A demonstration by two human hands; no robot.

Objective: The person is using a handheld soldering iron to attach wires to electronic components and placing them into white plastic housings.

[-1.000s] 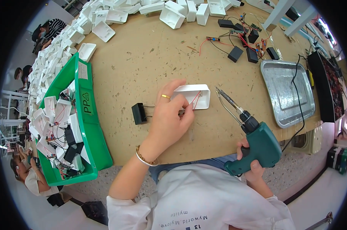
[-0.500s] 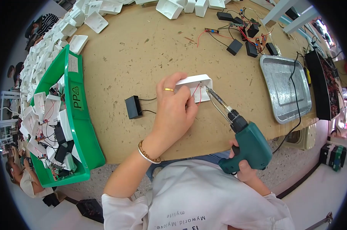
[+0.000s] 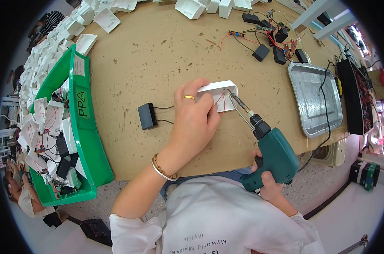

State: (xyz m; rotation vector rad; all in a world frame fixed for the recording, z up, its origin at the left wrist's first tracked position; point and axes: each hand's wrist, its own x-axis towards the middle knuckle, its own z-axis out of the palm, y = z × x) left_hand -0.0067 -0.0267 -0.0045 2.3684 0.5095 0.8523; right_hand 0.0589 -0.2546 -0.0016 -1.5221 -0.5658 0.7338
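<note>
White case [image 3: 219,86] is near the middle of the tabletop [image 3: 137,148], its left end hidden by the left hand [image 3: 194,112] gripping it. The right hand [image 3: 270,188], partly hidden, grips a green soldering gun [image 3: 278,156] with its tip beside red wires [image 3: 223,105] in the case. At 9 o'clock, a green bin [image 3: 90,148] with dark print and an unreadable label [image 3: 79,65] holds white housings [image 3: 54,114] and black blocks [image 3: 64,167]. Toward 3 o'clock lies a metal tray [image 3: 308,106]. Lettering on the shirt [image 3: 234,211] is upside down, cut off below.
</note>
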